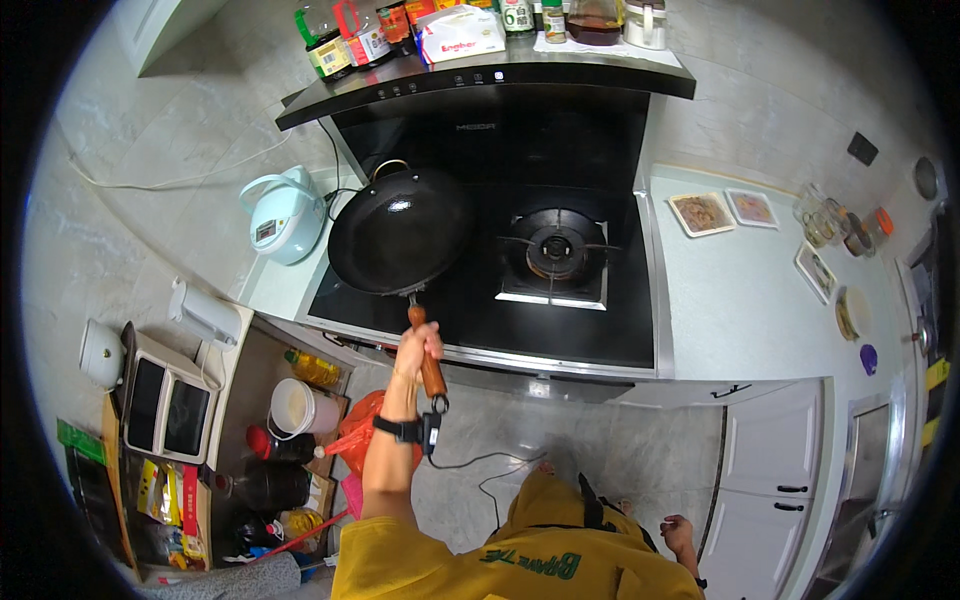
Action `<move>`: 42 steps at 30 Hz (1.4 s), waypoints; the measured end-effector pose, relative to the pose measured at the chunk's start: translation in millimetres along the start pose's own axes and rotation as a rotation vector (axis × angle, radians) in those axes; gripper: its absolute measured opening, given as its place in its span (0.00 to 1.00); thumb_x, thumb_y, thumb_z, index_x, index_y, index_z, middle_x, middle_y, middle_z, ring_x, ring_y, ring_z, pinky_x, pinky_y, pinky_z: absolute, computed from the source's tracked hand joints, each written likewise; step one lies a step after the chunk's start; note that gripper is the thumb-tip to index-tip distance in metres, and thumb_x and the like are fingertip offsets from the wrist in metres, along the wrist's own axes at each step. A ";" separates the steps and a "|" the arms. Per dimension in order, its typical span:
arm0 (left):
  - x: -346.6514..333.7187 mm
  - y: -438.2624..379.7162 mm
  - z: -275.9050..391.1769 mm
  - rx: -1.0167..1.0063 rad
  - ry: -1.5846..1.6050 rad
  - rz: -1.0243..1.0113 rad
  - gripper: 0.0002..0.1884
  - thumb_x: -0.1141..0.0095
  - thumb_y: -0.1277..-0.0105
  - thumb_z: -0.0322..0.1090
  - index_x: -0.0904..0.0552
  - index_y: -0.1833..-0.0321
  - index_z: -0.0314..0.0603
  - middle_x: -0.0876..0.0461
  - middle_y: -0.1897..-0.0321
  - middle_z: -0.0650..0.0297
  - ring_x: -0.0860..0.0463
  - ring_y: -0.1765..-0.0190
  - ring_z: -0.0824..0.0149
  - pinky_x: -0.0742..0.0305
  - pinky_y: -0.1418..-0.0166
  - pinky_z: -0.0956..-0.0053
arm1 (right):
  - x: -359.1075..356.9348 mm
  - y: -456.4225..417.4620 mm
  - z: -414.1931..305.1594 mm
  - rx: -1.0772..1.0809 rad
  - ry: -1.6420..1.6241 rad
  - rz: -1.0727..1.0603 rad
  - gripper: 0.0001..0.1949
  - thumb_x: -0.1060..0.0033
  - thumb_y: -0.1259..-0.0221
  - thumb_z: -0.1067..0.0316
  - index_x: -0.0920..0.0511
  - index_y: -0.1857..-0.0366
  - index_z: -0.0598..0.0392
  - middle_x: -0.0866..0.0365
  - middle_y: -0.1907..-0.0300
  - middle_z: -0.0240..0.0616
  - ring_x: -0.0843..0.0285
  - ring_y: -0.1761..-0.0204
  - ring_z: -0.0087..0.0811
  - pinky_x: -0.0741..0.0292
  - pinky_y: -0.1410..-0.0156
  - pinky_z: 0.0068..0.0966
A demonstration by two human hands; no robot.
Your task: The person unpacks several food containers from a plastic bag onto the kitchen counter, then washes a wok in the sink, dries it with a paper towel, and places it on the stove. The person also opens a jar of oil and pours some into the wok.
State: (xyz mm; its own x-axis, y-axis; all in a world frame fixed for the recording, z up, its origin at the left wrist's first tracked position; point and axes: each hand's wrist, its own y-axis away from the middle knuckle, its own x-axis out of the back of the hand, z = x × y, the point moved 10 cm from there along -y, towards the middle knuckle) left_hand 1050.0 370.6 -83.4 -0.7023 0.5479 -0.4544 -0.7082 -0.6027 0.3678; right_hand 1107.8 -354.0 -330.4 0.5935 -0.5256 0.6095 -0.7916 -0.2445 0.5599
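A black wok with a wooden handle lies over the left side of the black gas hob. My left hand is closed around that handle, in front of the hob's edge. The wok's inside looks dark and glossy, with no food visible in it. To its right, the gas burner has a bare pan support and no visible flame. My right hand hangs low beside my body, near the white cabinet doors; its fingers are partly curled and nothing is seen in it.
A rice cooker stands left of the wok. Food trays and glass jars sit on the right counter. Bottles and a tissue pack stand on the range hood. A red bag and a bucket are below left.
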 end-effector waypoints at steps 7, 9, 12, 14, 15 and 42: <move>-78.3 132.7 -60.7 0.095 -0.154 -0.094 0.05 0.51 0.38 0.26 0.33 0.66 0.41 0.36 0.85 0.69 0.36 0.87 0.76 0.37 0.83 0.79 | 72.0 23.5 -134.6 0.152 -0.022 0.041 0.11 0.40 0.47 0.67 0.22 0.62 0.62 0.18 0.68 0.45 0.20 0.65 0.35 0.26 0.58 0.28; -122.5 161.0 -80.8 0.150 -0.215 -0.183 0.06 0.51 0.38 0.25 0.34 0.65 0.41 0.36 0.85 0.69 0.36 0.87 0.76 0.36 0.83 0.79 | 86.0 36.0 -187.0 0.211 -0.217 -0.025 0.11 0.41 0.45 0.69 0.23 0.59 0.60 0.18 0.66 0.40 0.20 0.64 0.30 0.25 0.57 0.24; -193.9 203.0 -122.2 0.213 -0.295 -0.333 0.06 0.50 0.38 0.24 0.34 0.65 0.41 0.36 0.85 0.69 0.36 0.87 0.76 0.35 0.83 0.79 | 86.2 61.6 -253.8 0.439 -0.564 -0.372 0.13 0.43 0.40 0.68 0.25 0.54 0.62 0.19 0.57 0.39 0.22 0.54 0.26 0.26 0.48 0.22; -247.2 232.4 -152.0 0.244 -0.335 -0.418 0.07 0.51 0.39 0.23 0.34 0.65 0.40 0.36 0.86 0.69 0.36 0.87 0.76 0.35 0.83 0.79 | 90.2 92.4 -274.3 0.548 -0.727 -0.589 0.14 0.44 0.38 0.64 0.24 0.54 0.61 0.19 0.58 0.38 0.24 0.54 0.24 0.27 0.48 0.22; -275.8 245.6 -167.8 0.259 -0.361 -0.471 0.07 0.51 0.39 0.22 0.35 0.65 0.39 0.36 0.86 0.68 0.36 0.87 0.76 0.35 0.83 0.79 | 94.2 111.9 -278.5 0.588 -0.783 -0.702 0.16 0.44 0.38 0.63 0.25 0.52 0.62 0.20 0.57 0.39 0.24 0.54 0.24 0.28 0.47 0.22; -782.3 485.2 -510.9 -0.577 -1.199 -1.391 0.11 0.43 0.48 0.33 0.27 0.71 0.31 0.23 0.82 0.48 0.22 0.76 0.49 0.28 0.69 0.62 | 389.9 152.3 23.8 0.604 -1.510 0.486 0.08 0.39 0.50 0.72 0.26 0.67 0.58 0.25 0.76 0.29 0.29 0.77 0.18 0.32 0.75 0.16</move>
State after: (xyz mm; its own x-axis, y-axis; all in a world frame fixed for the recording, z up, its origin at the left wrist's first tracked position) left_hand 1292.7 -646.8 36.1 0.3972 0.6417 0.6561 -0.8006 0.5918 -0.0941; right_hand 1215.2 -615.6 -20.8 -0.0781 -0.8036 -0.5901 -0.9954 0.0960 0.0011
